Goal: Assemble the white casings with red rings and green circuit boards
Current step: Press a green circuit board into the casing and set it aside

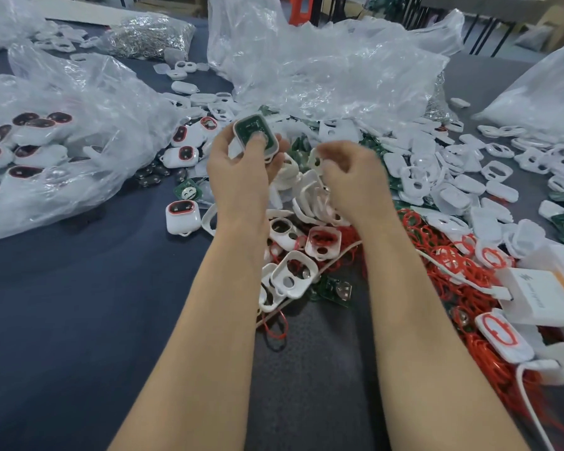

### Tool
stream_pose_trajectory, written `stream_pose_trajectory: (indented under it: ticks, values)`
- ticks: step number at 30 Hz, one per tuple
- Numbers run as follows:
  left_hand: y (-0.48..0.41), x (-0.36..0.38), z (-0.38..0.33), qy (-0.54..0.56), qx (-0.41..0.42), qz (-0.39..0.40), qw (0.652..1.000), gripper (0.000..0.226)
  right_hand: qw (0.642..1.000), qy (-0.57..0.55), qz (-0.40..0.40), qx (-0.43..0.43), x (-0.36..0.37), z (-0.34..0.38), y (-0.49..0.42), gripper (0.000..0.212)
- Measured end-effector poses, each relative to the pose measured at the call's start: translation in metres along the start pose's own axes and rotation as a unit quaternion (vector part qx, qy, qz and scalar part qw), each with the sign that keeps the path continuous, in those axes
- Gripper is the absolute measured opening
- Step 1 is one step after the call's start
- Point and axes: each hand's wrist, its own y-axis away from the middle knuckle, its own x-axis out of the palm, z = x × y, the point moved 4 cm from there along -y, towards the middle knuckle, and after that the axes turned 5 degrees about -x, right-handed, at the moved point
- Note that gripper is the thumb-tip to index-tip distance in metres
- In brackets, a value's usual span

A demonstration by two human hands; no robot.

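Bare forearms [215, 320] up close; left hand [241, 167] grips a white casing [273, 148] with a green board [249, 128] inside; right hand [349, 170] is curled and blurry, can't tell what it holds

the left hand [241, 167] holds up a white casing [271, 151] with a green circuit board [248, 129] seated in it, thumb pressed on the board. just right of those fingers [282, 149], the blurred right hand [352, 174] curls at a white casing piece [313, 157]; whether it grips is unclear. below the fingers, red rings [436, 258] lie on the bench [78, 304].
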Motion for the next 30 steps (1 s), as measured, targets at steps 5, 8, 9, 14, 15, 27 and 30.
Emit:
stream_pose_trajectory:
  ticks: [5, 8, 9, 14, 15, 27, 30]
  values:
    - [-0.001, -0.005, -0.003, 0.023, 0.015, -0.019, 0.999, 0.024, 0.994, 0.061, -0.051, 0.075, -0.034, -0.018, 0.005, 0.024]
    - [0.000, -0.007, -0.003, 0.024, 0.018, -0.021, 0.999, 0.023, 0.996, 0.062, 0.042, 0.051, -0.025, -0.007, 0.012, 0.018]
    - [0.000, -0.007, -0.002, 0.024, 0.017, -0.022, 0.999, 0.024, 0.994, 0.067, 0.080, 0.042, -0.018, -0.003, 0.014, 0.026]
    - [0.000, -0.008, 0.002, 0.013, 0.013, -0.029, 0.999, 0.028, 0.975, 0.171, 0.135, 0.036, 0.017, 0.003, 0.014, 0.057]
    - [0.001, -0.007, 0.003, 0.009, 0.011, -0.028, 1.000, 0.029, 0.970, 0.192, 0.140, 0.052, 0.020, 0.002, 0.013, 0.059]
    - [0.004, 0.000, 0.013, -0.073, -0.069, 0.028, 0.995, 0.033, 0.982, 0.134, 0.052, 0.119, -0.004, -0.007, 0.007, 0.025]
    - [0.004, 0.002, 0.016, -0.089, -0.085, 0.043, 0.991, 0.031, 0.991, -0.007, -0.063, 0.120, -0.027, -0.013, 0.012, 0.010]
